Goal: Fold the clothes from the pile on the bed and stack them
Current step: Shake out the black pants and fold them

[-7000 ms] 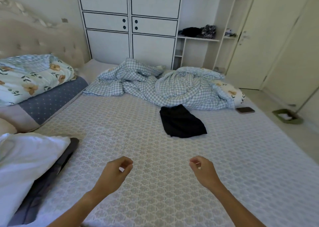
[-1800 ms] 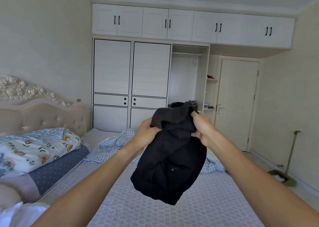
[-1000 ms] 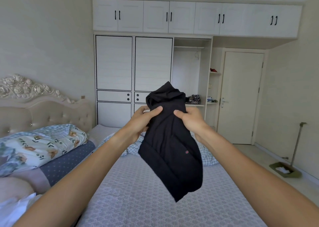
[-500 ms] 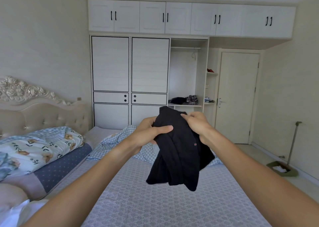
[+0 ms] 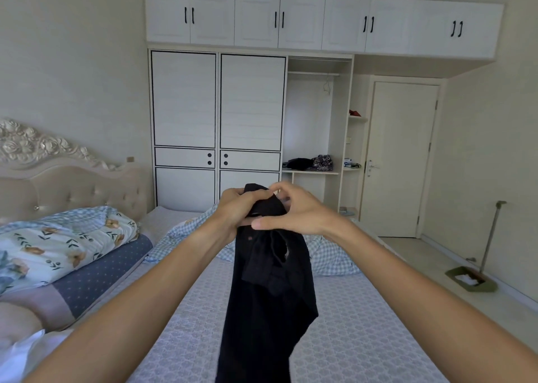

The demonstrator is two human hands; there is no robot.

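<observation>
Both hands meet at chest height over the bed (image 5: 349,324), working the top of a black garment (image 5: 267,289). In the head view, the left hand (image 5: 241,208) has its fingers curled round the bunched upper edge and grips it. The right hand (image 5: 297,211) sits just beside it, thumb stretched along the front of the cloth and fingertips arched over the top; it seems to pinch the fabric, though how firm that hold is cannot be told.

Compared with half a second ago, the garment has dropped open: it was a short crumpled wad between the hands, and now it hangs long and narrow, its lower end passing out of the bottom of the view. The hands have drawn closer together and turned inward. A second ago it hung from a peak sticking up above the fingers; that peak is now mostly gathered into the left hand's grip. Seven seconds ago it lay flat on the mattress with both hands free.

My judgement: the person is hunting for an edge or waistband to straighten the piece, so folding proper has not begun. The checked quilt (image 5: 329,254) and the floral bedding (image 5: 64,243) lie as before.
</observation>
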